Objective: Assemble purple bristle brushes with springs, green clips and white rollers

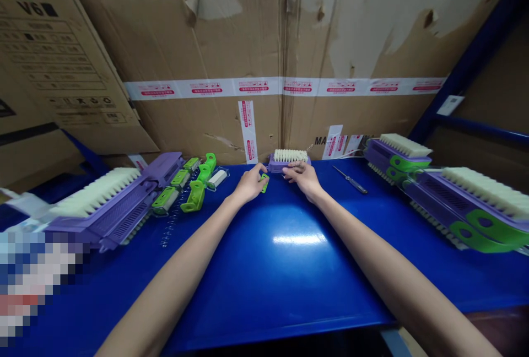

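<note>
My left hand (248, 185) is closed, with its fingertips on a small green plastic part (265, 183) just above the blue tabletop. Close by, my right hand (306, 179) has its fingers bent together in front of a purple brush (276, 166) with cream bristles pointing up. What those fingers hold, if anything, is too small to make out. The brush lies against the cardboard at the back, partly covered by my right hand. A thin coiled spring seems to stick up behind it.
On the left are purple brush bodies (124, 211), green handle pieces (193, 196), green-and-clear parts (165, 198), a white block (217, 179) and long springs (168, 223). A screwdriver (351, 182) lies right of my hands. Purple-green brushes (446, 197) are stacked far right. Cardboard (198, 43) walls the back.
</note>
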Demonstrator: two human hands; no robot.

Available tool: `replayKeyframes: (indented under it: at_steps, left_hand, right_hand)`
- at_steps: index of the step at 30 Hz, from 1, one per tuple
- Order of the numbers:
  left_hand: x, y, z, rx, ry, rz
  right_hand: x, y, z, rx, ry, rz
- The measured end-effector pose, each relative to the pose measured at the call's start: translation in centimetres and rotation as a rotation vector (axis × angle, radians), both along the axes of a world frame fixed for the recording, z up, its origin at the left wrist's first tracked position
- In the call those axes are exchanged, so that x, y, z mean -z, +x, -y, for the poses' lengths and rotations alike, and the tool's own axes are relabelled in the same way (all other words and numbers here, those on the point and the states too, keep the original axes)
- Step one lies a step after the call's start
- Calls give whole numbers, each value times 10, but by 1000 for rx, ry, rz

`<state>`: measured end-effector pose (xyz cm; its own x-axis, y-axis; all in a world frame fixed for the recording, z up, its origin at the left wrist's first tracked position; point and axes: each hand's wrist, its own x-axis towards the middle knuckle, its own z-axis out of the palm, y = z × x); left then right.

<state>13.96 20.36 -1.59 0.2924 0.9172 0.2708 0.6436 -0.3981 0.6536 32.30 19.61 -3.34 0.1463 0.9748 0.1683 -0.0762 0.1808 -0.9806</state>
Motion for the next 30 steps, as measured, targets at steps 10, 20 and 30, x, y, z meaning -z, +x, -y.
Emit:
replayKeyframes:
  at_steps: [10,20,30]
  left_hand:
    - [21,20,15,13,-84,453]
    - [22,20,13,75,-140,478]
    - [17,22,15,55,-188,577]
  right_hand:
    - [-4,-8,9,-128,-93,-264]
    - [-7,-14,14,-146,-100,-216]
    - [-4,-10,12,-170,-80,-187]
